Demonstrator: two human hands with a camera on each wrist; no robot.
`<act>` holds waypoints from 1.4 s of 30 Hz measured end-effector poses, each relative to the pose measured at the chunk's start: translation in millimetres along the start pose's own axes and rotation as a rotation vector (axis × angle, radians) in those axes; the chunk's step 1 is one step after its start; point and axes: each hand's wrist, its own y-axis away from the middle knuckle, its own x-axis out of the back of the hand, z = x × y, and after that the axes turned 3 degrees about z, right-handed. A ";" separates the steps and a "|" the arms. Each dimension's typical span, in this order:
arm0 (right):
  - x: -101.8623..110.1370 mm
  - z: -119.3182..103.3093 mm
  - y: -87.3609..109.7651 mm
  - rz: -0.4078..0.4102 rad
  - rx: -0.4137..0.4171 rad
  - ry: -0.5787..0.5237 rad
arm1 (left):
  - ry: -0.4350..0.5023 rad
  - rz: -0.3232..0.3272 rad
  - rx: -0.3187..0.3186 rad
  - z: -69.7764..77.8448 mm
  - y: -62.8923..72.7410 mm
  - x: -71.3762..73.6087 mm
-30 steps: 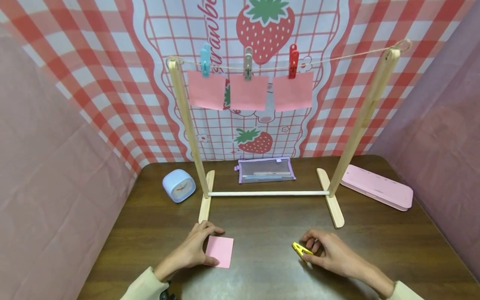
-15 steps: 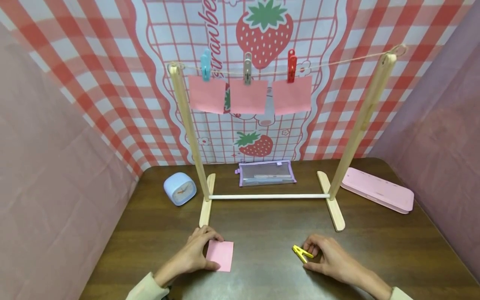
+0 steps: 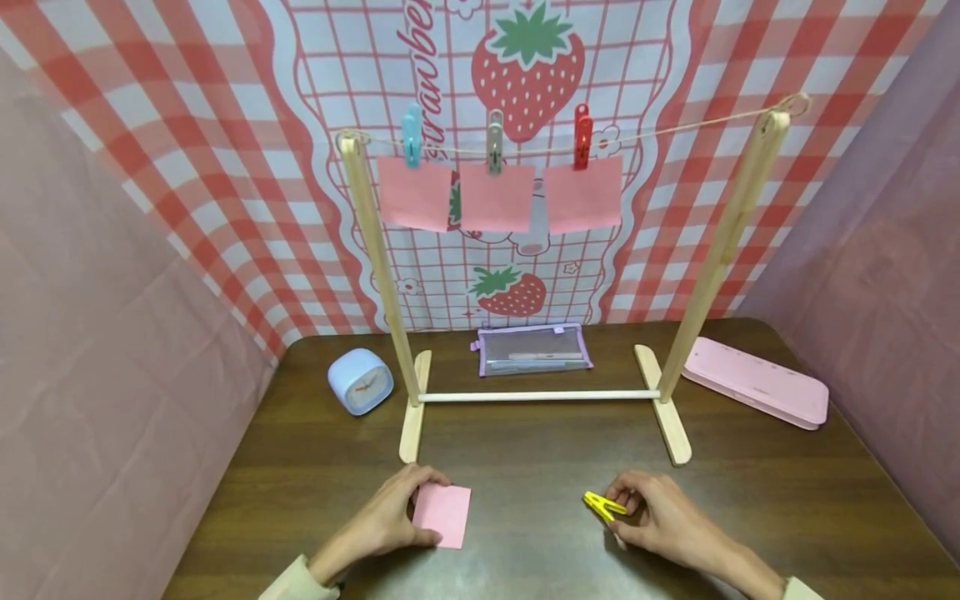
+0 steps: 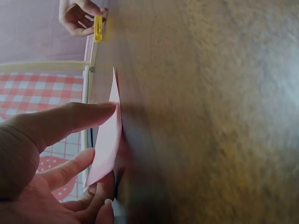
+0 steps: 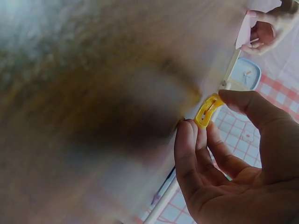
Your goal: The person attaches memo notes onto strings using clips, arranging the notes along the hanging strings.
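In the head view my left hand (image 3: 390,515) holds a square pink sticky note (image 3: 444,518) at front left. The left wrist view shows the thumb on the note's upper face and fingers at its edge and underneath; the sheet (image 4: 108,140) is slightly bowed. My right hand (image 3: 660,518) pinches a yellow clothespin (image 3: 600,505) by its handle ends, between thumb and fingers, its nose pointing left. In the right wrist view the clothespin (image 5: 208,110) sits between thumb and fingertips, close to the tabletop.
A wooden frame (image 3: 382,275) carries a string with three pink notes (image 3: 497,198) hung by blue, grey and red clothespins (image 3: 582,137). A blue clock (image 3: 360,382) stands left, a mesh pencil pouch (image 3: 534,348) behind the crossbar (image 3: 540,397), a pink case (image 3: 757,382) right.
My right thumb and fingers have taken a pinch on the yellow clothespin's handles. My left fingers have gripped the pink note, which has shifted slightly. The head view has tilted up a little.
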 end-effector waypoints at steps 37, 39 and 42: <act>15.0 -4.4 -14.4 0.102 0.096 -0.065 | 0.492 0.032 0.086 0.7 -18.8 -18.5; 15.9 -4.2 -15.3 0.102 0.108 -0.070 | 0.525 0.026 0.107 2.1 -20.2 -19.5; 17.7 -4.0 -16.9 0.113 0.124 -0.067 | 0.608 0.007 0.151 4.4 -23.8 -20.5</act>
